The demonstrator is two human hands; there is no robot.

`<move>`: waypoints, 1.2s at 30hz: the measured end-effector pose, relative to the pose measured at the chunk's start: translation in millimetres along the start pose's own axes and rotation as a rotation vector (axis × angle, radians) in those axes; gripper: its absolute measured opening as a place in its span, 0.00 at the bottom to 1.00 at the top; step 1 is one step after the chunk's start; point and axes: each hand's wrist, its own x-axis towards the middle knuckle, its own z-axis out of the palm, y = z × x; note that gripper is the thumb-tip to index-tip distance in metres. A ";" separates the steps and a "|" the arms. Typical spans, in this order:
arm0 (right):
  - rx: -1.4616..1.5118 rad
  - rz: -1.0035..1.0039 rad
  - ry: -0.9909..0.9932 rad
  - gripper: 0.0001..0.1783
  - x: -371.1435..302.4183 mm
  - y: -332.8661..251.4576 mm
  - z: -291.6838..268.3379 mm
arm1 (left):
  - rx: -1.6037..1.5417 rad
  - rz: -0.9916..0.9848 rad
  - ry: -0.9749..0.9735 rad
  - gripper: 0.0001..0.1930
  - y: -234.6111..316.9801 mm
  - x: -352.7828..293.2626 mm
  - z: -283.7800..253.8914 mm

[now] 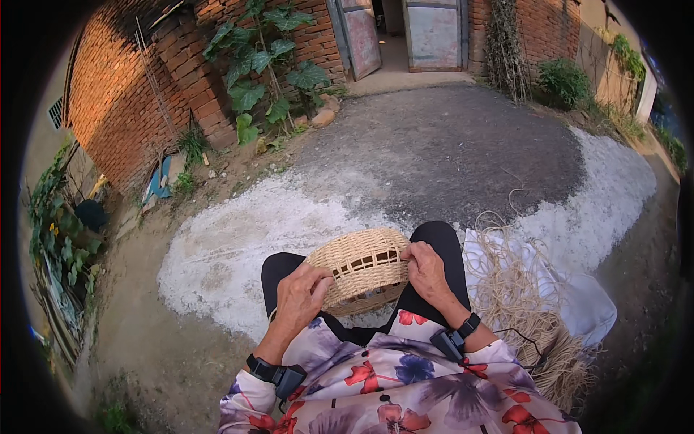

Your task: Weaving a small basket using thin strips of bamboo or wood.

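Note:
A woven straw-coloured basket (pixel 359 254) rests across my lap, between my knees. Its side has a row of openings in the weave, and its inside is mostly hidden. At the basket's left end, my left hand (pixel 302 291) grips the edge with curled fingers. My right hand (pixel 426 269) pinches the rim at the right end, thumb and fingers closed together. To the right of my leg lies a loose heap of pale cord (pixel 517 289), partly on a white sack (pixel 584 307).
Ahead, pale and dark grey ground (pixel 463 145) leads to a half-open double door (pixel 436 36) in a brick wall (pixel 130 94). A leafy vine (pixel 249 69) grows by the wall. Dry stalks (pixel 508 50) hang right of the door.

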 end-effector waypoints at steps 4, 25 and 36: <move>-0.119 -0.016 -0.044 0.10 -1.4 4.3 1.1 | 0.081 0.239 0.016 0.05 21.1 23.3 32.9; -0.129 -0.296 -0.202 0.14 9.3 -34.4 -8.8 | 0.119 0.083 0.004 0.06 2.6 12.5 27.1; -0.066 -0.416 -0.265 0.15 18.9 -70.9 31.4 | -0.048 -0.044 0.012 0.06 -26.9 -21.6 23.0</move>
